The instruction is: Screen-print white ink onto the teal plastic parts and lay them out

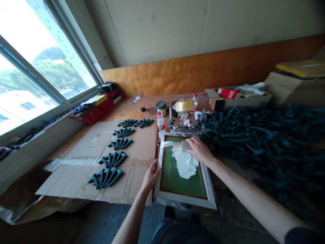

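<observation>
A silver-edged screen printing frame (212,198) with a green mesh (170,183) lies in front of me. White ink (186,167) is spread thickly over the middle and upper part of the mesh. My right hand (199,149) is closed on a pale, flat squeegee (186,146) at the upper edge of the ink; the fingers partly cover it. At the frame's left side, my left hand (151,174) is closed on the rim, its thumb close to the top face. Metal clamp hardware (186,128) sits at the frame's far end.
Dark curved plastic parts (120,143) lie in fanned rows on flattened cardboard (138,162) at left. A large heap of similar parts (266,142) fills the right. Behind stand a bottle (160,122), an ink can (161,108) and an open carton (238,101).
</observation>
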`<control>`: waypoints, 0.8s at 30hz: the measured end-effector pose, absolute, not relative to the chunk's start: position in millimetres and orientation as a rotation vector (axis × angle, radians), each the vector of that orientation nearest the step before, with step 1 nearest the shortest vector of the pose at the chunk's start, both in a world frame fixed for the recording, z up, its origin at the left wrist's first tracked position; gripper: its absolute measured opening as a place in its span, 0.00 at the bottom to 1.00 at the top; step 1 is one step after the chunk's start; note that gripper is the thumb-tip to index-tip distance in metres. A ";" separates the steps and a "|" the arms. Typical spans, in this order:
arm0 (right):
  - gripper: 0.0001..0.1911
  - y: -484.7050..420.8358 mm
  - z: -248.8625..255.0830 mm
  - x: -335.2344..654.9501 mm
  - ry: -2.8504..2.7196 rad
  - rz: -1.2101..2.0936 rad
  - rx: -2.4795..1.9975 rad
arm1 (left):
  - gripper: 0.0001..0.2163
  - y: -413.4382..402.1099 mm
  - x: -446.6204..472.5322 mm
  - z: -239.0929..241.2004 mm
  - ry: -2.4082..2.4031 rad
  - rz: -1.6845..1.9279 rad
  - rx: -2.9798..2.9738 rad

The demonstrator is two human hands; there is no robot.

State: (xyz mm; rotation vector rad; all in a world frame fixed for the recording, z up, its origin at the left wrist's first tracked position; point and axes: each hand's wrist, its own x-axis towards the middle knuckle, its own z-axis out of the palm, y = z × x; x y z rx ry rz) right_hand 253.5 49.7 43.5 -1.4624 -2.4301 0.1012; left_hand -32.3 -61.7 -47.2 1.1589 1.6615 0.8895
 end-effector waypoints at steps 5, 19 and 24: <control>0.04 23.1 25.5 244.6 -2.604 0.190 -1.481 | 0.28 -59.6 -37.0 -54.8 1.672 0.808 1.226; 0.14 -28.5 9.0 266.0 -2.610 0.259 -1.008 | 0.27 -63.0 -32.0 -53.4 1.654 0.908 1.137; 0.10 -18.7 21.1 265.0 -2.593 0.413 -1.034 | 0.30 -64.7 -28.4 -43.5 1.603 0.965 1.030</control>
